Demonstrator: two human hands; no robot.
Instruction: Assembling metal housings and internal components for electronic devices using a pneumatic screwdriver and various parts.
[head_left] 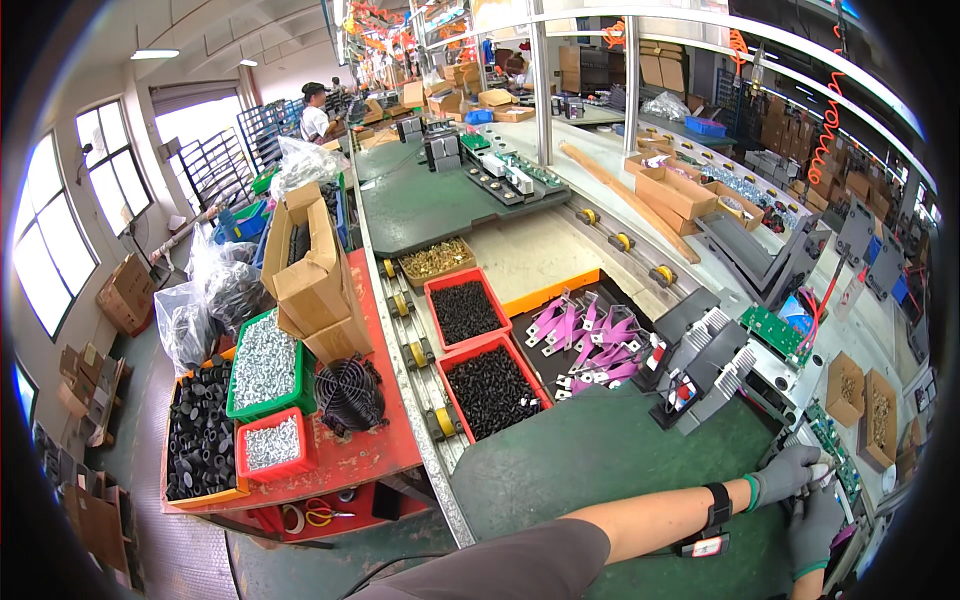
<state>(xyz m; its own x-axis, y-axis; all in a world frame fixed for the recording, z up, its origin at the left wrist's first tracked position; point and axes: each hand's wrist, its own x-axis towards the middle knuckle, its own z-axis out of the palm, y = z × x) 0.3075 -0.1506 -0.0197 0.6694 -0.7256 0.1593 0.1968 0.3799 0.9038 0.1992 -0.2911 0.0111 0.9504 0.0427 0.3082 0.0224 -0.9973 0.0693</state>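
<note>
From my remote seat, the broad green-matted work surface (600,450) filled most of the view, lying between a roller conveyor track (420,350) on the left and a crowded assembly line on the right. On it stood a grey finned metal power unit with an upright green circuit board (735,365), and beside that a scatter of flat magenta insulating pieces (590,335). Two red plastic trays of small black parts (478,350) sat at the near edge of the track.

Smaller, at the lower right rim, lay a long narrow green circuit board strip (835,455), running toward the picture's corner. Both hands worked there in grey knit gloves. The left hand (790,472) reached across the mat with its fingers (815,462) curled down on the strip's near end, seemingly pinching it. The right hand (815,525) sat just below, touching the same assembly; I could not tell whether its fingers were closed on anything, since the rim cut them off.

I judged the step in hand to be seating or steadying the strip. The next move seemed to call for firm, level pressure with the strip held straight.
</note>
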